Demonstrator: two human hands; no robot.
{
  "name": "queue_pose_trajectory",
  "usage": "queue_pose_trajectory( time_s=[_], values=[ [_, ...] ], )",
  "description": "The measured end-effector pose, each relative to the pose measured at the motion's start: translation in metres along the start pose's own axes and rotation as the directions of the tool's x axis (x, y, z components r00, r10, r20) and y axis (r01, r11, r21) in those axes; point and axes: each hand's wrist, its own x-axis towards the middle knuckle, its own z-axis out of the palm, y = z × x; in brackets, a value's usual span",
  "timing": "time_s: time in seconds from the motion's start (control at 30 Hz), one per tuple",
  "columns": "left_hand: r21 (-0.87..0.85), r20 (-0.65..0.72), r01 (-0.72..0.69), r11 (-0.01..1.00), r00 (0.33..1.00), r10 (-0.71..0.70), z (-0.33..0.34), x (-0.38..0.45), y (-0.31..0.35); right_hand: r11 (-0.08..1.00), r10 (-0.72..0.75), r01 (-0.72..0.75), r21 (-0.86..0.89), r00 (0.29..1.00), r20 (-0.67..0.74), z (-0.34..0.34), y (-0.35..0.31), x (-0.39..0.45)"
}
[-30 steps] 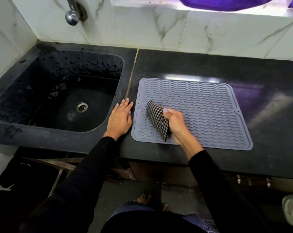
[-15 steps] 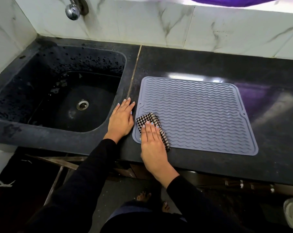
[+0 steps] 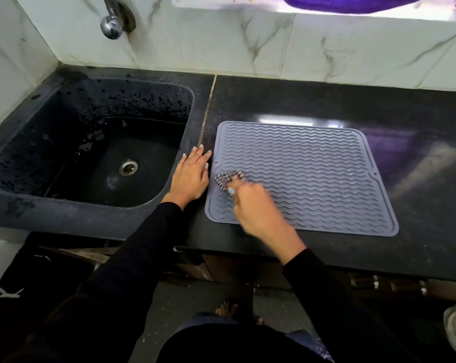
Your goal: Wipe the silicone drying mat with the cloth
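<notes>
Head camera looks down at a dark table, and I see the silicone drying mat lying flat on it, in the middle of the frame and a bit to the right. It is grey-blue and almost square, with round corners and a raised rim. Thin wavy lines run across it from side to side. I can see a tiny hole near its left edge and one near its right edge. Some of the wavy lines shine, mostly in the middle of the mat.

My right hand is over the lower left part of the mat. It is blurry, but I can see its fingers curled round the cloth, holding it on the mat. The cloth is bunched up, with little black and white checks, and it sits near the mat's left edge.

My left hand lies flat on the table just beside the mat's left edge, fingers straight and close together, holding nothing. I cannot tell if it touches the mat.

At the left of the frame is a dark sink with a round metal drain. A shiny tap sticks out of the white marble wall at the upper left.
</notes>
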Motion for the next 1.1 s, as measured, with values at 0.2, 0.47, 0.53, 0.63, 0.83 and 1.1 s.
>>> queue_pose_trajectory(
  time_s=[0.2,0.47,0.53,0.63,0.83,1.1],
  values=[
    [0.037,0.082,0.027,0.999,0.996,-0.03,0.005,0.02,0.004,0.954,-0.055,0.076,-0.29,0.995,0.083,0.059,-0.001,-0.024],
    [0.128,0.077,0.03,0.991,0.996,-0.04,0.017,0.018,0.001,0.96,0.028,-0.015,0.281,0.999,-0.043,0.031,0.023,-0.014],
    [0.129,0.082,0.026,0.991,0.996,-0.037,0.017,0.018,0.001,0.699,0.207,-0.224,0.679,0.972,0.107,0.001,0.032,-0.001],
    [0.141,0.071,0.031,0.99,0.997,-0.041,0.018,0.018,0.002,0.658,0.402,-0.218,0.721,0.911,-0.092,-0.029,0.049,0.013],
    [0.151,0.044,0.081,0.985,0.995,-0.089,0.02,0.021,0.002,0.987,0.154,-0.16,-0.033,0.978,-0.139,0.003,0.057,0.012],
    [0.179,0.007,0.078,0.981,0.997,-0.081,0.026,0.024,-0.004,0.998,0.043,-0.034,0.046,0.979,-0.198,0.021,0.078,0.005]
  ],
)
